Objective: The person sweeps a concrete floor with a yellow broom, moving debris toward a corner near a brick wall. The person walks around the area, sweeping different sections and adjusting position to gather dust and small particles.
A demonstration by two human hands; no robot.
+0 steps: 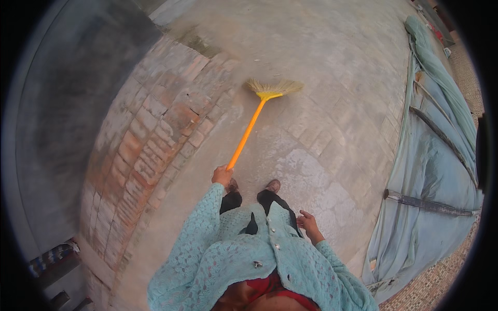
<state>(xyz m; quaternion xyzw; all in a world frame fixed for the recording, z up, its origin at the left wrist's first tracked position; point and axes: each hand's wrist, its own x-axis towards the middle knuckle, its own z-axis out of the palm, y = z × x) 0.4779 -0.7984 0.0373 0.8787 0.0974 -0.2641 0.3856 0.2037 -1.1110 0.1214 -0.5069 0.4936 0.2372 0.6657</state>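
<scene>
My left hand (pixel 222 175) is wrapped round the handle of a broom (pixel 246 136), which has an orange stick and a yellow collar. Its straw bristles (pixel 275 87) fan out against the ground ahead of my feet. At my right side hangs my right hand (pixel 308 224), with nothing in it and its fingers loosely apart. Both sleeves are light teal and knitted. My brown shoes (pixel 273 185) stand on the paved ground just behind the broom's handle.
A raised strip of worn red bricks (pixel 155 135) runs along the left, beside a dark grey wall panel (pixel 67 103). On the right lies a bluish-green tarpaulin (pixel 415 171) with poles (pixel 430 203) across it. Dusty paving (pixel 332 67) stretches ahead.
</scene>
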